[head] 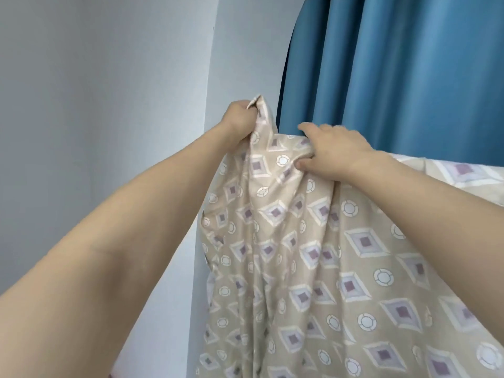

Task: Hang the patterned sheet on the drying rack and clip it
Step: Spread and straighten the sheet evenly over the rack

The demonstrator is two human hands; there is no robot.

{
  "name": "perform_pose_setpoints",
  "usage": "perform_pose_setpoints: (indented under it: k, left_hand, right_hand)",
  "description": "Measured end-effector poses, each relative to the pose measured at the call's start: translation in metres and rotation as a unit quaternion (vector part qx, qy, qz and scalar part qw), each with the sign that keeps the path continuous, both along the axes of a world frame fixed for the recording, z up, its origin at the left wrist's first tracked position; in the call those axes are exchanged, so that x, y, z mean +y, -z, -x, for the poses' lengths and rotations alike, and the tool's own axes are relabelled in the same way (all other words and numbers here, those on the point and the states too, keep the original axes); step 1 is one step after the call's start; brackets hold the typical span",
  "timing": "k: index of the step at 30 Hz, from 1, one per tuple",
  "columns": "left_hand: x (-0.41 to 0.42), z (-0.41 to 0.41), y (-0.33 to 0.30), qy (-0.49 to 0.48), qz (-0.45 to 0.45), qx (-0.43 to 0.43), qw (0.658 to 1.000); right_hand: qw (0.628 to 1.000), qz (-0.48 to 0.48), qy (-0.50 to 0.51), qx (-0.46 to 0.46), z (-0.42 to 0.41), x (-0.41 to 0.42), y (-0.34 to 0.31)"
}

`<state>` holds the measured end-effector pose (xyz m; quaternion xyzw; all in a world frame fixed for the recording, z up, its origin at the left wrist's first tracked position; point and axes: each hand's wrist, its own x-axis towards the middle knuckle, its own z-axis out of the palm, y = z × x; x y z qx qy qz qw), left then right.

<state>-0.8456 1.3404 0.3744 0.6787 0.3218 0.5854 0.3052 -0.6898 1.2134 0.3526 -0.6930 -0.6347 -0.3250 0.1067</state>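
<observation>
- The patterned sheet (313,255), beige with diamond and circle motifs, hangs in loose vertical folds before a blue curtain (395,77); its top edge runs off to the right as if draped over something, though no rack bar is actually visible.
- The left hand (240,115) is fisted tightly round the sheet's raised corner, which pokes up above the knuckles.
- The right hand (332,151) pinches a gathered bunch of the top edge just beside that corner, thumb underneath and fingers over the fabric.
- Between the two hands the cloth is bunched, not taut.
- The step in hand seems to be spreading the corner end along the support. To do it well, I would keep the right hand anchoring the edge while the left draws the corner outward until the creases flatten, keeping the hem level so the weight does not drag it down.
- No clips are in view, so clipping is not yet done.
- A pale grey wall (95,105) fills the left side.
</observation>
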Motion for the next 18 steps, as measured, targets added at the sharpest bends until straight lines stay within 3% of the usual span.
perform_pose_setpoints:
  k: [4,6,8,10,13,15,18]
  left_hand:
    - [0.001,0.009,0.041,-0.034,-0.060,0.116,0.991]
    - [-0.006,0.021,0.075,-0.010,-0.050,0.184,0.982]
    - [-0.016,0.037,0.113,0.084,0.006,0.260,0.962]
    - [-0.017,0.054,0.156,0.144,0.091,0.350,0.921]
    - [-0.013,0.076,0.203,0.117,0.208,0.464,0.853]
    - [-0.008,0.085,0.203,0.035,0.215,0.446,0.868]
    - [0.003,0.085,0.166,0.024,0.198,0.221,0.955]
  right_hand:
    - [0.997,-0.010,0.016,-0.072,0.005,0.023,0.008]
    - [0.998,-0.042,0.009,-0.044,0.007,0.030,0.010]
    - [0.997,-0.077,0.008,0.030,0.006,0.033,0.008]
    - [0.987,-0.119,0.009,0.106,0.004,0.034,0.005]
    - [0.980,-0.124,0.034,0.152,0.004,0.034,0.003]
    - [0.991,-0.075,0.058,0.092,0.008,0.035,0.005]
    - [1.000,0.006,-0.015,-0.023,0.022,0.042,0.012]
